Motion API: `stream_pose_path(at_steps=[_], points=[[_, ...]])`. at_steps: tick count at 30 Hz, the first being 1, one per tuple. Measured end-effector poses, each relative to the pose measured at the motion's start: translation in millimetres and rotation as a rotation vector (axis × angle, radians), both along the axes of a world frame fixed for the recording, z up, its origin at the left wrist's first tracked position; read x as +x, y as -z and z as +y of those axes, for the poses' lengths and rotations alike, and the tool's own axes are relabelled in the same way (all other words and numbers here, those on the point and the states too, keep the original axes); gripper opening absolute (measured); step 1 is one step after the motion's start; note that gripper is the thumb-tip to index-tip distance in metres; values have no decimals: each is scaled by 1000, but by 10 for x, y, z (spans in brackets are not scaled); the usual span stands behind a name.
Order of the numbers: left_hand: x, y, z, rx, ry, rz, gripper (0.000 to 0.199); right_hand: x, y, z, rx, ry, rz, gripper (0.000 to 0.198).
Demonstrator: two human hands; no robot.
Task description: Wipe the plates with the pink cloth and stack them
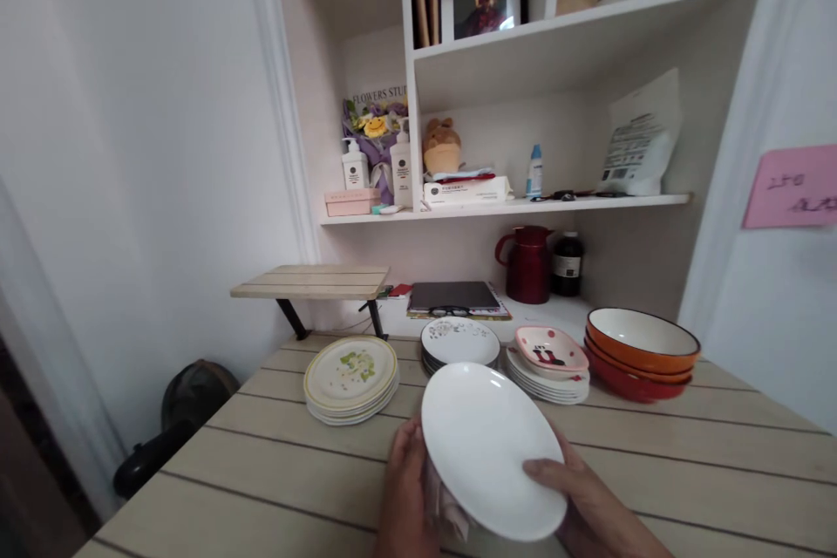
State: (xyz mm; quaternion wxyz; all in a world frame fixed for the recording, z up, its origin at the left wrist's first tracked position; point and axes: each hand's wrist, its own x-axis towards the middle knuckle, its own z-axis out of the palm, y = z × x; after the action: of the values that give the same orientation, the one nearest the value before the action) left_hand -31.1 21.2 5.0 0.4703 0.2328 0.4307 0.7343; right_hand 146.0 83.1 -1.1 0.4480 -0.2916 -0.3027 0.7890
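Observation:
A plain white oval plate (pixel 487 445) is held tilted above the near part of the table. My right hand (pixel 581 488) grips its right edge, thumb on top and fingers hidden underneath. At the left rim, my left hand (pixel 409 488) is closed against the plate, its fingertips partly behind it. A crumpled pale thing (pixel 451 514), perhaps a cloth, shows below the plate beside my left hand. Just behind stand stacks of yellow-rimmed plates (pixel 353 370), flower-patterned plates (pixel 459 340) and small white plates (pixel 549 388) topped by a pink square bowl (pixel 553 349).
Orange and red bowls (pixel 641 353) are stacked at the right. A small raised wooden shelf (pixel 310 281) stands at the back left of the slatted table (pixel 275 488). Behind are a dark laptop (pixel 451 295), glasses, a red jug (pixel 528 266) and a dark bottle (pixel 568 266).

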Motion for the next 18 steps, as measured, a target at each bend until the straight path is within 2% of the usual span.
stream_pose_path(at_steps=[4,6,11,14,16,18], points=[[-6,84,-65,111,-102,274,43,5,9,-31,2,-14,60,107],[-26,107,-97,123,-119,290,49,7,-3,-40,19,-6,54,105],[-10,-30,-72,98,55,-115,22,-2,2,-47,42,-19,49,94],[13,-127,-34,113,199,-399,20,0,8,-67,46,47,65,91],[-2,-132,-33,110,224,-470,24,7,-3,-88,39,93,54,90],[-47,-86,-50,94,190,-425,32,16,-26,-108,28,133,13,88]])
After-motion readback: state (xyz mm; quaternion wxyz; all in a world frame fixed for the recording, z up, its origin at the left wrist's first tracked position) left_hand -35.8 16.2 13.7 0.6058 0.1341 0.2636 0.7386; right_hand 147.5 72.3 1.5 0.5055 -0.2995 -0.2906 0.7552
